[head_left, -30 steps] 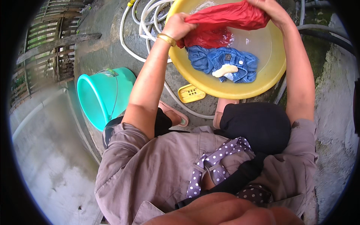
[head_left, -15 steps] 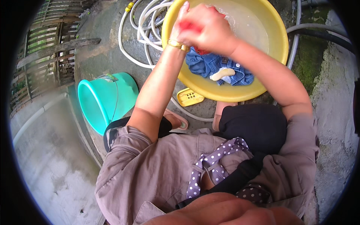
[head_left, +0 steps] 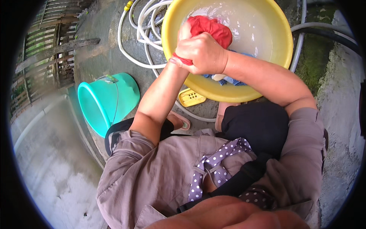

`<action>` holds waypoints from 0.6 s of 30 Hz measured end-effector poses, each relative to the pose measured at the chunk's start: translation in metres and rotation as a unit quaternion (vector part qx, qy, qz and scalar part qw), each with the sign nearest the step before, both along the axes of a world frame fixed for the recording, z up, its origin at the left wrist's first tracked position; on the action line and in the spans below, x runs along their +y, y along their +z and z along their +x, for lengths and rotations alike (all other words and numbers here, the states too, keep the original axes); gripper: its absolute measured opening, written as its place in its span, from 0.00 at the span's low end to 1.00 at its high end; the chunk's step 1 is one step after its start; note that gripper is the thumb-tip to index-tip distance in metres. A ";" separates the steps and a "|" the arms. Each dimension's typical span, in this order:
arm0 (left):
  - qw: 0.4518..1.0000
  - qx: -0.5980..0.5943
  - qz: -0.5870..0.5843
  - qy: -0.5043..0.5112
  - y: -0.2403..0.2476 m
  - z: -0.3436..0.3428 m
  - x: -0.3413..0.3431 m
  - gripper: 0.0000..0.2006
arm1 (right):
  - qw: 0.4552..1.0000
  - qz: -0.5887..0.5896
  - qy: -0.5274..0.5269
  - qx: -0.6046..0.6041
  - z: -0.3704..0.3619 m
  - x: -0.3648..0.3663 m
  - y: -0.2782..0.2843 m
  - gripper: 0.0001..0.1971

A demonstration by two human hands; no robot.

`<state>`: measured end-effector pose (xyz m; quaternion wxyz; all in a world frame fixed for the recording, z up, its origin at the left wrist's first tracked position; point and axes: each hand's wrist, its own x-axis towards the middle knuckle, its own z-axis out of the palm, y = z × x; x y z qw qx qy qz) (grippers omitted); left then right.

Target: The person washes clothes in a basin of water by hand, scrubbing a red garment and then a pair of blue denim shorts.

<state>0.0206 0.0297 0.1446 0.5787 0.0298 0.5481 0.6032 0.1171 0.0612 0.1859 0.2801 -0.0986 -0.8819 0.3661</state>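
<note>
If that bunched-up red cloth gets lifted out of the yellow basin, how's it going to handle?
The bunched red cloth would probably be floppy, since it folds into a wad under the right hand. It is likely wet and heavy for its size, sitting over water in the round yellow plastic basin, and would probably drip.

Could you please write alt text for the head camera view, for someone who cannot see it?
Seen from above, a crouching person's right hand and left hand squeeze a red cloth over a yellow basin of water, with blue clothing under the forearm. A teal bucket and white hose lie to the left.
</note>
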 end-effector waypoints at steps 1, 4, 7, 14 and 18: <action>1.000 -0.007 0.011 0.003 -0.004 0.001 -0.001 0.12 | 0.999 0.009 -0.008 -0.039 0.002 -0.005 -0.002 0.06; 0.987 -0.151 -0.054 0.007 0.034 0.030 0.013 0.09 | 0.978 -0.046 -0.200 0.046 0.027 0.059 -0.050 0.12; 0.978 -0.121 0.067 -0.155 -0.022 0.017 0.012 0.11 | 0.920 -0.050 -0.293 -0.254 0.062 0.092 -0.102 0.23; 0.893 0.341 0.063 -0.288 -0.024 -0.057 0.053 0.33 | 0.817 -0.033 -0.530 -0.226 0.149 0.138 -0.138 0.23; 0.668 0.655 0.019 -0.352 -0.068 0.002 0.034 0.36 | 0.869 0.037 -0.324 -0.371 0.127 0.090 -0.122 0.44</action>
